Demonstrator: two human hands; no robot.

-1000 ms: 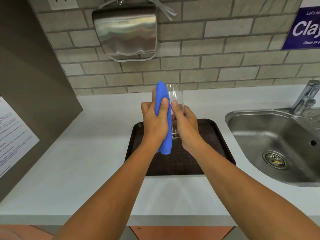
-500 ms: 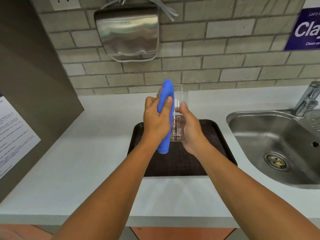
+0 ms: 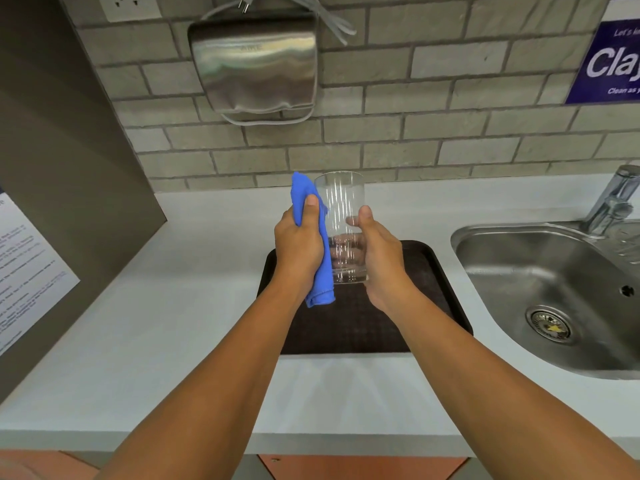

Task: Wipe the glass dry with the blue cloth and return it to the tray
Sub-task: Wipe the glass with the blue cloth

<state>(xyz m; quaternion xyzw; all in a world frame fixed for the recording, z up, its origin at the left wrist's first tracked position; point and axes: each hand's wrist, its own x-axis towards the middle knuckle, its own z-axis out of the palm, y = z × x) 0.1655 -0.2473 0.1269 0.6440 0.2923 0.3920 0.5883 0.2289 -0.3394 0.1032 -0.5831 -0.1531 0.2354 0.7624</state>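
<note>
Blue cloth (image 3: pixel 313 237): gripped by left hand (image 3: pixel 298 247), pressed against glass (image 3: pixel 343 216).
Right hand (image 3: pixel 377 258): clamped round glass, above tray (image 3: pixel 429 271).

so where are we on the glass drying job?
Done: glass is picked up, held upright above the brown tray by the right hand. In hand: left hand presses the blue cloth against its side. Left: finish wiping, set it on the tray.

Grey brick wall (image 3: pixel 415 140) behind white counter (image 3: pixel 166 306), steel sink (image 3: pixel 554 271).
</note>
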